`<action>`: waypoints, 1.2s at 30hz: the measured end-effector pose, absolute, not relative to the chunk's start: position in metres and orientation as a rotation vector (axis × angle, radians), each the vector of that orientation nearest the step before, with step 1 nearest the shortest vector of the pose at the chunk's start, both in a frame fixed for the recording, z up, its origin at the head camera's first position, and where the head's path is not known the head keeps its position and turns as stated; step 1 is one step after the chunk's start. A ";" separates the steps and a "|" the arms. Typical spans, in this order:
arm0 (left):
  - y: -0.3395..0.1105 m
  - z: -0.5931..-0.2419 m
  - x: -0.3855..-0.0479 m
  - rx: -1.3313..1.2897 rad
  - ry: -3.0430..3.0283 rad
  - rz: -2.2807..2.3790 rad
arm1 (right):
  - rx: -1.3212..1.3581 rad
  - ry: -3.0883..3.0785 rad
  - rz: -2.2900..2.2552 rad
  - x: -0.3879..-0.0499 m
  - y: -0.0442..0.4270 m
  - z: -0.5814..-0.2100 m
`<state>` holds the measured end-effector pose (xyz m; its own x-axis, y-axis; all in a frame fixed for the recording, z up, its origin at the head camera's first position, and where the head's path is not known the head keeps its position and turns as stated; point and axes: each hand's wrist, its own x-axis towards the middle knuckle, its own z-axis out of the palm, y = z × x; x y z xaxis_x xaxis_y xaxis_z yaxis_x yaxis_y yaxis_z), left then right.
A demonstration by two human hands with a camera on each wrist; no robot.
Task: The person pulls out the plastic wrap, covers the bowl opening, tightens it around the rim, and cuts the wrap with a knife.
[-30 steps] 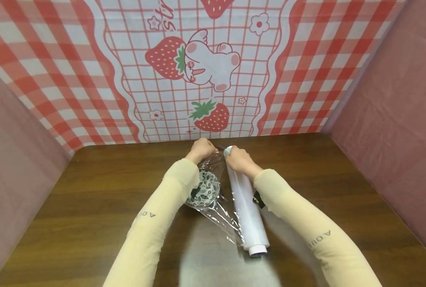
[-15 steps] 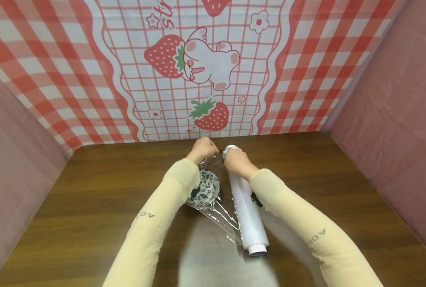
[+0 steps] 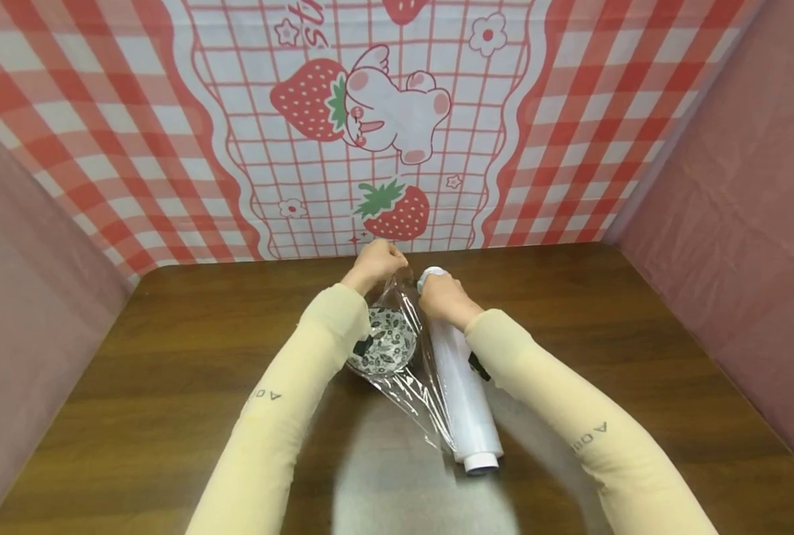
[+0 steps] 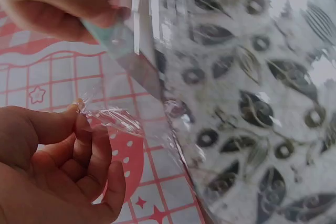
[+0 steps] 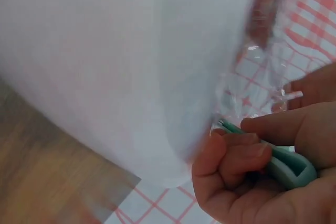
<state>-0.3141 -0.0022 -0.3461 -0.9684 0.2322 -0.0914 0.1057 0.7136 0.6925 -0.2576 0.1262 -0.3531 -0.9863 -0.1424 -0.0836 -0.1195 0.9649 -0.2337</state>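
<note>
My left hand (image 3: 379, 261) pinches a gathered edge of clear cling film (image 4: 113, 116) between thumb and index finger, lifted near the back of the table. The film stretches over a bowl (image 3: 393, 343) with a dark leaf pattern and runs to a long white roll of cling film (image 3: 466, 401) on its right. At the roll's far end, my right hand (image 3: 446, 299) grips a small teal-handled cutter (image 5: 286, 169). Its narrow metal tip is close to the film beside the roll in the right wrist view. Whether it touches the film I cannot tell. My left sleeve covers part of the bowl.
The wooden table (image 3: 169, 357) ends at a strawberry-patterned checked cloth (image 3: 397, 215) hanging just behind my hands. Pink cloth walls (image 3: 724, 186) stand at both sides. A bright reflection lies on the tabletop near me.
My left hand has risen slightly and moved back, pulling the film up and tighter over the bowl. My right hand has shifted a little along the roll's far end.
</note>
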 end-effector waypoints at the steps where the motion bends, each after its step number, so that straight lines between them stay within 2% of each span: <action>1: -0.003 -0.345 -0.315 0.273 2.751 1.096 | -0.207 3.015 -0.351 -0.258 0.127 -0.353; 10: -0.011 -0.354 -0.318 0.291 2.755 1.036 | -0.120 2.999 -0.397 -0.254 0.135 -0.351; 15: -0.009 -0.355 -0.319 0.343 2.824 0.898 | -0.172 3.012 -0.377 -0.247 0.135 -0.347; 26: 0.011 -0.356 -0.315 0.730 2.659 0.620 | -0.180 3.001 -0.342 -0.243 0.134 -0.349; 36: 0.017 -0.356 -0.317 0.731 2.658 0.488 | -0.206 3.004 -0.319 -0.239 0.137 -0.345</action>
